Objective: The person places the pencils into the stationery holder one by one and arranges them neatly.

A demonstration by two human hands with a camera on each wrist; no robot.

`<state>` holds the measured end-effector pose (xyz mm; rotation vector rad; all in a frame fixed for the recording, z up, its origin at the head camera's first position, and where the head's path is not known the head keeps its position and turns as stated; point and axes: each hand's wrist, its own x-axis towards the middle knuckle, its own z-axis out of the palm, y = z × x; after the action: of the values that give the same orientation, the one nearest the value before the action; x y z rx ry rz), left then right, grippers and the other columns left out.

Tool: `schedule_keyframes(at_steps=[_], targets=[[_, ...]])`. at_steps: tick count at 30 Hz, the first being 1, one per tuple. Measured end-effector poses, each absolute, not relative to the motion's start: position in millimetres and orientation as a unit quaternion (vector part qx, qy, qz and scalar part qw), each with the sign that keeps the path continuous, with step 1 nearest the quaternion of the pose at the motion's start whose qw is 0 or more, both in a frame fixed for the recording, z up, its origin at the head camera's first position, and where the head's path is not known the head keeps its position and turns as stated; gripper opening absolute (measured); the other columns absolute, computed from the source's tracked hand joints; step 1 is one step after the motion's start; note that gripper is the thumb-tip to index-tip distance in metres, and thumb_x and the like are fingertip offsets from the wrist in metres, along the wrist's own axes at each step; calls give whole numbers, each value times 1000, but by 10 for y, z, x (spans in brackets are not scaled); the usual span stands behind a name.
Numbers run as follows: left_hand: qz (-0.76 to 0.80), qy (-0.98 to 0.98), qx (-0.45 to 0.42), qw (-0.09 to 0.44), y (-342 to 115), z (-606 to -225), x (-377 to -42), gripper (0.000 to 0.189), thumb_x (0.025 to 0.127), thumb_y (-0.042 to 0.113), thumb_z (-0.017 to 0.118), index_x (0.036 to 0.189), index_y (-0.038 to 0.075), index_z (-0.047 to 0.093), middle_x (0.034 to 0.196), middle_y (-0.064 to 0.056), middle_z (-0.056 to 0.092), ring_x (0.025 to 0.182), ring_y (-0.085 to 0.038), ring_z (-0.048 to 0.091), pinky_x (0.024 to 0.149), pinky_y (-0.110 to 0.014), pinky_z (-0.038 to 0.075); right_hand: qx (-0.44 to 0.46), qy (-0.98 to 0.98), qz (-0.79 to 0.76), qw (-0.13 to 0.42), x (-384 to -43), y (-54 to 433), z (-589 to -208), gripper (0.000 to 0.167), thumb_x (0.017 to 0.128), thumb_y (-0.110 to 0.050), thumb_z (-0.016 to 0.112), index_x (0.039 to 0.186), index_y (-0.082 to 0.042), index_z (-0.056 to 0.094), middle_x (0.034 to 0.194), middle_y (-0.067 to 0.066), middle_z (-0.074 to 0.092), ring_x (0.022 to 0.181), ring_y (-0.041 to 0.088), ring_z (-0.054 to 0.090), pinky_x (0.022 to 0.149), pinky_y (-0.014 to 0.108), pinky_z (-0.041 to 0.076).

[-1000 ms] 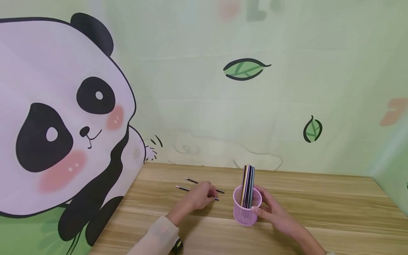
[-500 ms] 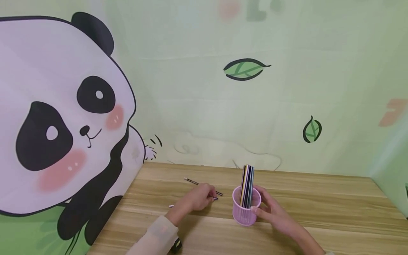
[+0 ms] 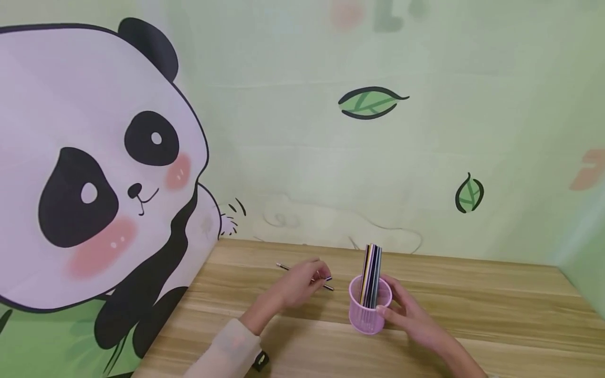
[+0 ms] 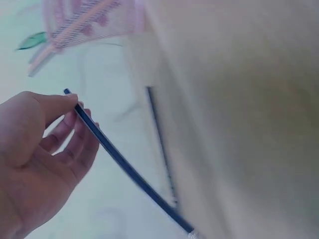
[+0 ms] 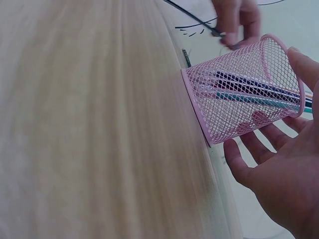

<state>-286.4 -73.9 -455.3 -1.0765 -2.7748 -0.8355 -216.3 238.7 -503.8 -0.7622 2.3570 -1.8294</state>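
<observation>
My left hand (image 3: pixel 300 283) pinches a dark pencil (image 4: pixel 134 172) near one end, between thumb and fingers. In the left wrist view this pencil slants down and away from the fingertips, with a pale tip at its far end. Another dark pencil (image 4: pixel 160 134) lies on the table, partly hidden behind the left hand in the head view. A pink mesh pencil cup (image 3: pixel 366 319) stands upright to the right, holding a bundle of pencils (image 3: pixel 371 273) in several colours. With its thumb at the rim and its fingers around the side, my right hand (image 5: pixel 279 164) holds the cup.
The wood-grain table (image 3: pixel 472 304) reaches back to a pale green wall cloth (image 3: pixel 283 131) printed with leaves and a large panda (image 3: pixel 156 199). A black strap piece (image 3: pixel 261 360) shows by the left sleeve.
My left hand has picked one of the two loose pencils up from the table and raised it slightly, towards the cup. The right hand keeps its hold on the cup.
</observation>
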Motion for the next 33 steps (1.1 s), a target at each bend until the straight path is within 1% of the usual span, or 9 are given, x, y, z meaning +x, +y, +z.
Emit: schedule_keyframes(at_steps=[4,7,13,17,21,26,33], targets=[[-310,-875,-371,33,-641,-4314,-2794,8,104,9,68,112,12,69,102,6,64,92,-5,63,81,-20,57,-243,768,-591,28,-2165,2401,-5041,66,104,-9,65,162,-8,34,161,30,40,146,56,38,105,31,50],[-352,-849,-391,46,-570,-4105,-2700,10,104,9,69,113,12,69,103,5,65,94,-6,63,80,-20,58,-240,769,-592,28,-2163,2412,-5051,66,104,-10,66,162,-9,34,161,29,41,146,56,38,105,28,49],[-451,-790,-406,84,-472,-3728,-2473,13,100,10,74,112,14,70,106,5,69,98,-10,67,81,-28,62,-258,753,-604,35,-2177,2404,-5072,67,105,-8,64,163,-8,31,159,29,42,144,53,40,106,29,50],[-517,-748,-406,93,-438,-3527,-2374,12,99,10,77,109,14,72,106,3,71,99,-14,70,82,-34,64,-260,738,-621,48,-2180,2408,-5076,68,105,-6,63,164,-8,29,160,31,40,141,56,42,103,32,53],[-564,-716,-400,93,-430,-3375,-2309,12,98,9,77,108,13,71,106,-1,71,100,-19,71,84,-38,64,-257,730,-631,62,-2179,2412,-5066,68,105,-6,62,164,-8,27,162,33,35,141,60,41,101,34,55],[-598,-695,-389,87,-388,-3352,-2295,14,99,7,76,109,11,68,107,-4,69,102,-20,70,86,-41,64,-251,736,-625,65,-2182,2418,-5062,69,105,-7,63,164,-10,28,162,32,35,142,59,41,102,33,54],[-625,-683,-367,93,-235,-3556,-2371,14,99,6,75,111,8,66,104,-7,68,98,-17,70,86,-39,64,-248,747,-614,60,-2181,2430,-5072,70,106,-9,63,165,-12,28,162,31,36,142,58,42,102,32,54]])
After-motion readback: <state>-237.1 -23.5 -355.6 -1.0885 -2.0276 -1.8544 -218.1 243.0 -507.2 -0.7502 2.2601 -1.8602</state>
